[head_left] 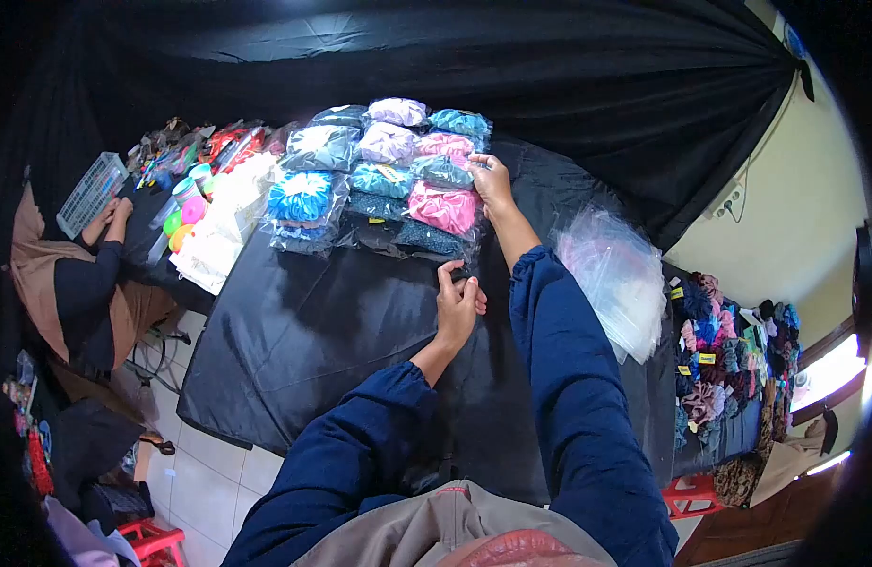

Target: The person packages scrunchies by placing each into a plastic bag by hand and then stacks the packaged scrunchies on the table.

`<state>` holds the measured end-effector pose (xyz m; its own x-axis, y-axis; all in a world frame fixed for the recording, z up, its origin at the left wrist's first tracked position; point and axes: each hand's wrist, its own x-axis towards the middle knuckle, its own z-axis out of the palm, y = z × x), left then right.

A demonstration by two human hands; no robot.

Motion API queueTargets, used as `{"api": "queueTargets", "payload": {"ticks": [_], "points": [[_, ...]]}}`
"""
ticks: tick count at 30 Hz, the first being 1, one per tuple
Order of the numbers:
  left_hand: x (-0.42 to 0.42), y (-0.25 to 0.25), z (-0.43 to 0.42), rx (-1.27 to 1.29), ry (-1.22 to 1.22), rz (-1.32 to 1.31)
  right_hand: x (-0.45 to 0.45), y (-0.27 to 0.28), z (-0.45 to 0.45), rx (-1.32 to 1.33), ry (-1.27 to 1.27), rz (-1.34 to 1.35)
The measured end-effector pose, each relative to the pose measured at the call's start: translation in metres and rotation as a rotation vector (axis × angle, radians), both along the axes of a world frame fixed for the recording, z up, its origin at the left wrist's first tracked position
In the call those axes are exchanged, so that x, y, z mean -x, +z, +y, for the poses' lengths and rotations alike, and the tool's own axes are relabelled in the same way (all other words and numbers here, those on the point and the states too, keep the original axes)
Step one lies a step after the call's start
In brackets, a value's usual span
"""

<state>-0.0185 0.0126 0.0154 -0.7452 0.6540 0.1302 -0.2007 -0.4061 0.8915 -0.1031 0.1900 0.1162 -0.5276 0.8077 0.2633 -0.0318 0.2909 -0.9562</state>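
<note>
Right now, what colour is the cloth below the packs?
The cloth is black; the head view shows it best.

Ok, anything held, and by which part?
Right hand seems to touch a grey bagged scrunchie at its right edge; whether it or the left hand grips can't be told.

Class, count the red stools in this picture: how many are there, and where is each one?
2: one red stool at the lower left, another red stool at the lower right, below the scrunchies. Both show only partly, and more may be hidden.
</note>
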Motion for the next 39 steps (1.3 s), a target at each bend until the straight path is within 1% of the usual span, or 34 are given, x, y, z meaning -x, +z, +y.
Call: {"api": "queueTargets", "payload": {"ticks": [1, 3, 4, 5, 7, 8, 11, 13, 15, 16, 17, 19, 21, 22, 24, 26, 28, 29, 31, 32, 36, 38, 39], "points": [[0.000, 0.000, 0.000, -0.001, -0.004, 0.001, 0.001, -0.002, 0.002, -0.001, -0.004, 0.001], [0.000, 0.000, 0.000, 0.004, -0.011, 0.011, 0.000, 0.000, 0.000, -0.268, -0.211, -0.115], [0.001, -0.001, 0.000, 0.004, -0.018, 0.015, -0.003, 0.003, -0.004, -0.339, -0.262, -0.233], [0.001, -0.001, 0.000, -0.003, -0.017, 0.016, -0.006, 0.008, -0.007, -0.336, -0.269, -0.231], [0.001, -0.003, 0.000, -0.010, -0.025, 0.021, -0.012, 0.021, -0.019, -0.258, -0.376, -0.462], [0.002, -0.005, 0.001, -0.019, -0.017, 0.014, -0.017, 0.024, -0.021, -0.295, -0.368, -0.512], [0.001, -0.003, 0.001, -0.014, -0.026, 0.012, -0.028, 0.020, -0.011, -0.295, -0.434, -0.433], [0.000, -0.001, 0.001, -0.062, 0.005, -0.035, -0.045, 0.017, -0.005, -0.273, -0.433, -0.385], [0.001, -0.001, 0.001, -0.054, 0.008, -0.018, -0.066, 0.007, 0.003, -0.270, -0.346, -0.240], [0.001, -0.001, 0.000, -0.052, 0.003, -0.020, -0.076, 0.000, 0.009, -0.229, -0.308, -0.208], [0.001, 0.000, 0.000, -0.049, -0.002, -0.023, -0.092, -0.008, 0.015, -0.263, -0.287, -0.150], [0.002, -0.001, -0.001, -0.074, -0.030, -0.038, -0.126, -0.019, 0.030, -0.384, -0.282, -0.264], [0.003, -0.002, 0.000, -0.054, -0.034, -0.028, -0.170, -0.026, 0.039, -0.513, -0.345, -0.423], [0.003, -0.001, -0.001, -0.056, -0.037, -0.025, -0.193, -0.025, 0.041, -0.603, -0.468, -0.554], [0.003, -0.001, -0.001, -0.064, -0.039, -0.018, -0.241, -0.019, 0.049, -0.547, -0.610, -0.837], [0.002, -0.001, -0.002, -0.065, -0.047, -0.013, -0.288, -0.027, 0.071, -0.458, -0.711, -0.987], [0.002, -0.001, -0.002, -0.062, -0.043, 0.000, -0.327, -0.033, 0.077, -0.406, -0.730, -1.061], [0.002, -0.002, -0.001, -0.064, -0.047, 0.002, -0.340, -0.038, 0.078, -0.405, -0.734, -1.060], [0.001, 0.001, -0.002, -0.056, -0.047, 0.021, -0.363, -0.056, 0.085, -0.378, -0.600, -0.985], [0.000, 0.002, -0.003, -0.048, -0.041, 0.017, -0.367, -0.070, 0.090, -0.460, -0.642, -0.919], [0.000, 0.001, -0.003, -0.038, -0.061, 0.053, -0.370, -0.070, 0.080, -0.476, -0.696, -0.856], [0.001, -0.001, -0.002, -0.036, -0.081, 0.083, -0.370, -0.056, 0.073, -0.367, -0.717, -0.737], [0.002, -0.003, -0.002, -0.034, -0.098, 0.107, -0.371, -0.052, 0.070, -0.363, -0.719, -0.730]]}}
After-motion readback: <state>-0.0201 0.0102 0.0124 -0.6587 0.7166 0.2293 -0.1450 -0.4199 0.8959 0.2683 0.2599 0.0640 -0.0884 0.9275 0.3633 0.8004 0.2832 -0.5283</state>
